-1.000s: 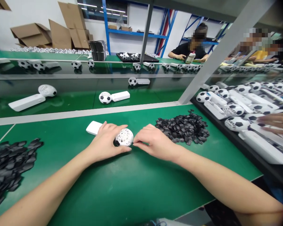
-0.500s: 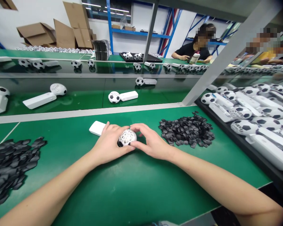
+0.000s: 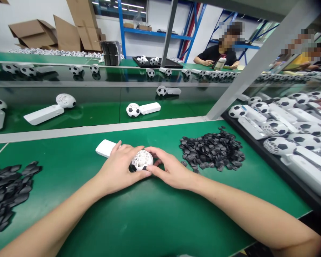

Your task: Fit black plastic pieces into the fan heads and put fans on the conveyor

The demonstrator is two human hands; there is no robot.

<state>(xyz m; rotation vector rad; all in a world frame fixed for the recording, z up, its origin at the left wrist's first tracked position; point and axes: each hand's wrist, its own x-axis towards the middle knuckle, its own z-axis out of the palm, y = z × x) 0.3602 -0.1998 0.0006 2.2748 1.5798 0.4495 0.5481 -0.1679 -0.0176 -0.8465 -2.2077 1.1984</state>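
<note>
A white hand-held fan with a football-shaped grille head point(image 3: 141, 160) lies on the green bench, its white handle point(image 3: 105, 147) pointing away to the left. My left hand point(image 3: 117, 169) wraps over the handle and the left side of the head. My right hand point(image 3: 169, 170) presses its fingertips on the right side of the head. A heap of small black pieces point(image 3: 212, 150) sits just right of my right hand.
A second heap of black pieces point(image 3: 5, 189) lies at the left. A black tray point(image 3: 256, 148) of finished football fans stands at the right. Fans point(image 3: 139, 109) ride the conveyor behind. Other people sit at the far right; a slanted metal post point(image 3: 240, 78) crosses there.
My right hand moved from beside the fan head onto it, fingers now pressing its right side. The other person's hand over the tray at the right has pulled back.
</note>
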